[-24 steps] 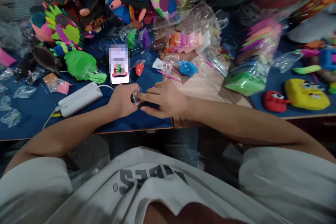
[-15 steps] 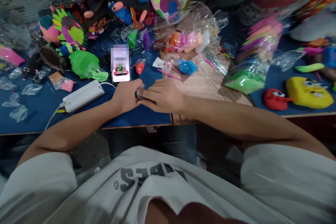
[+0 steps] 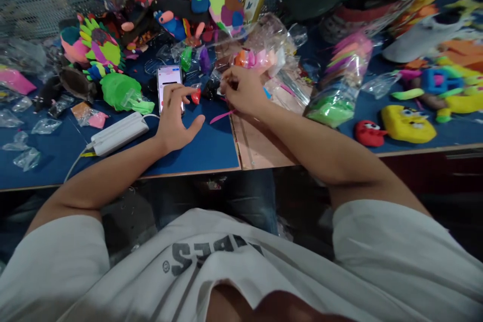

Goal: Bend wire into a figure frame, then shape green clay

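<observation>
My left hand lies open on the blue mat, its fingers spread and the fingertips resting on the lit phone. Further back and to the right, my right hand is closed in a pinch on a small clear bag of dark clay, held just above the mat. A small red clay packet lies between the two hands. Below my right hand, a thin pink stick lies on the mat.
A white power bank with a cable lies left of my hand. Green clay, colourful clay figures and bags of clay crowd the back. A yellow figure and a red one sit to the right. A wooden board adjoins the mat.
Both hands were together near the table edge holding the small dark bag. My left hand let go and moved onto the phone; my right hand carried the bag further back.
</observation>
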Demonstrator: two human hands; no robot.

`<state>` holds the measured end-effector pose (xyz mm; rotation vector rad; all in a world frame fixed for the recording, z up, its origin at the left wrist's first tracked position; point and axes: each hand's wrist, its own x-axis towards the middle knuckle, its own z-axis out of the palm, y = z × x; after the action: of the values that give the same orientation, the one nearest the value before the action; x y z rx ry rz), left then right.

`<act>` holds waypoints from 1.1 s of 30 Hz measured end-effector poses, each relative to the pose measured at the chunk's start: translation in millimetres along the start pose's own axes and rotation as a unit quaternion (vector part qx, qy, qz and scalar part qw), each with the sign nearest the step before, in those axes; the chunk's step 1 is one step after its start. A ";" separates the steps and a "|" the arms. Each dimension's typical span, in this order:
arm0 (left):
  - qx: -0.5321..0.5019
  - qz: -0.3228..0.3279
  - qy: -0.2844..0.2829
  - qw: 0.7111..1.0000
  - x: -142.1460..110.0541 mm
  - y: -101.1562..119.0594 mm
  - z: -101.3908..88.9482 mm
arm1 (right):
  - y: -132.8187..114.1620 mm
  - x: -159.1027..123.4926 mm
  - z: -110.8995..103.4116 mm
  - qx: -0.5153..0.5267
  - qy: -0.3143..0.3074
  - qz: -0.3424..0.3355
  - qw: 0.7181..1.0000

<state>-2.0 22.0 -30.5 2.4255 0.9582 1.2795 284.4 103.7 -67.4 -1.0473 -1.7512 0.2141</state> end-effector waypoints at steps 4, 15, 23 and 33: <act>-0.002 -0.018 -0.029 0.999 4.4 8.1 -3.7 | 20.1 21.6 -42.3 -0.060 0.072 -0.014 0.996; -0.063 0.194 -0.152 0.967 -0.1 16.8 -0.1 | -97.2 -68.6 -148.5 -0.517 -0.305 0.232 0.765; -0.050 0.206 -0.202 0.956 0.0 13.4 -1.2 | -87.1 -51.1 -154.3 -0.482 -0.333 0.270 0.764; -0.041 0.207 -0.223 0.952 3.0 6.8 -3.6 | -90.3 -57.1 -163.4 -0.466 -0.373 0.250 0.762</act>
<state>-0.7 18.5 -23.2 2.7612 0.2786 0.7838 376.2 -45.0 19.5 -2.4359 -2.2950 0.0683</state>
